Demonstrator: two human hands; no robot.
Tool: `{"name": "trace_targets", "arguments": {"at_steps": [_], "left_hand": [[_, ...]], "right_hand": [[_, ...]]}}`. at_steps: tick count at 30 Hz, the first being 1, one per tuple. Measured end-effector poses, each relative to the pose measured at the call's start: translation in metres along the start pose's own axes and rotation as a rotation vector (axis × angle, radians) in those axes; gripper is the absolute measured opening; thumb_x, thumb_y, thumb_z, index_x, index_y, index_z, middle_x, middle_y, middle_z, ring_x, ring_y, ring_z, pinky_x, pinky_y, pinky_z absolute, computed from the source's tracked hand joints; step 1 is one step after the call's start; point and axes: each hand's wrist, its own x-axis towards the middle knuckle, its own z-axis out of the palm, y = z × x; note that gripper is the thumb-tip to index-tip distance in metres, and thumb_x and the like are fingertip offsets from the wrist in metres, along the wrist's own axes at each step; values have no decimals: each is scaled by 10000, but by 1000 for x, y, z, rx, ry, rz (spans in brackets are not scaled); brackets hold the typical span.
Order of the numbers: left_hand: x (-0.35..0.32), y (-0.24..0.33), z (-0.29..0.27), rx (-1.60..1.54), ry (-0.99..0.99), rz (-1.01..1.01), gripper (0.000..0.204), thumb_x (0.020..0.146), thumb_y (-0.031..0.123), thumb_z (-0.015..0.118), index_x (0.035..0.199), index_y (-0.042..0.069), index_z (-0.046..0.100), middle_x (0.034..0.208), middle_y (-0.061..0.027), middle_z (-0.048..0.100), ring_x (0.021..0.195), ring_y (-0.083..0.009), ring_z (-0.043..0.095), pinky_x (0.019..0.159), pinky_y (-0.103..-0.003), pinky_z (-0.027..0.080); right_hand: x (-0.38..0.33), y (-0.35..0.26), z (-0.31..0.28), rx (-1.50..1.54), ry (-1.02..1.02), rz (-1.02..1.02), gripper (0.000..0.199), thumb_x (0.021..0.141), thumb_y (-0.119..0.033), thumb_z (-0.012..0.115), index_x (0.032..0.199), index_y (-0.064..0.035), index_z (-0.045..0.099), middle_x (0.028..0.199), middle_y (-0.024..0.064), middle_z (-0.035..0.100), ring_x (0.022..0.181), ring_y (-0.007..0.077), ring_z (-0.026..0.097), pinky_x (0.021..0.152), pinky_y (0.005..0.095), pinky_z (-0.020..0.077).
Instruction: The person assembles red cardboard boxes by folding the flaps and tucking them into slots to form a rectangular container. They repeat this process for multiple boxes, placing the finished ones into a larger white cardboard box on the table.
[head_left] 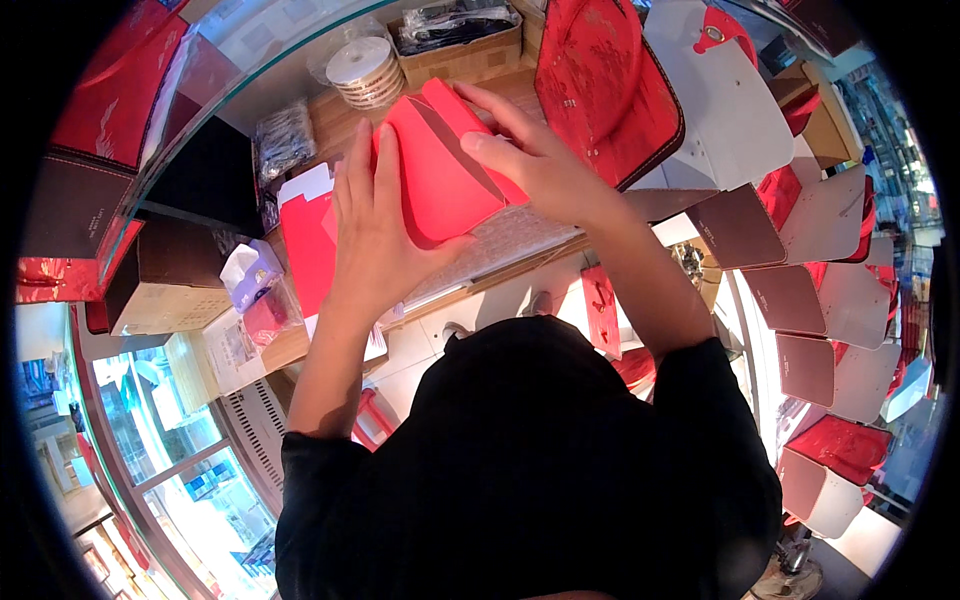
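A red paperboard box [440,185] is held up above the wooden counter, partly folded, with a gap along its upper flap. My left hand [375,235] lies along its left side, fingers stretched up the panel and thumb below the lower edge. Across from it, my right hand [545,165] grips the flap, with the thumb on the near face and the fingers behind, partly hidden. Flat red card pieces [305,235] with a white end lie left of my left wrist.
Behind the box stand stacked ribbon spools [360,65] and an open carton [465,60] of dark packets. To the left are a purple tissue pack [250,270] and a plastic-wrapped bundle [285,135]. Red cases with brown and white panels [610,90] crowd the right.
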Motion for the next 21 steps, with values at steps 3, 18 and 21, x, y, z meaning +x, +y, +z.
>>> {"name": "trace_targets", "arguments": {"at_steps": [3, 18, 21], "left_hand": [[-4, 0, -3, -24, 3, 12, 1163, 491, 354, 841, 1411, 22, 211, 1418, -241, 228, 1247, -422, 306, 1018, -514, 275], [-8, 2, 2, -35, 42, 67, 1138, 517, 388, 821, 1428, 65, 222, 1435, -234, 233, 1292, -405, 282, 1038, -497, 261], [-8, 2, 2, -24, 30, 63, 1148, 508, 385, 825, 1430, 67, 220, 1439, -235, 228, 1292, -406, 282, 1038, -496, 260]], "right_hand": [[-3, -6, 2, -4, -9, 5, 545, 920, -259, 514, 1404, -94, 325, 1252, 107, 492, 1117, 160, 476, 936, 275, 378], [-5, 3, 4, -328, 68, -168, 583, 934, -252, 487, 1428, -55, 247, 1329, 158, 442, 1209, 216, 438, 985, 294, 337], [-9, 1, 5, -397, 37, -175, 572, 941, -225, 466, 1433, -54, 229, 1352, 176, 411, 1237, 244, 413, 1004, 307, 320]]}}
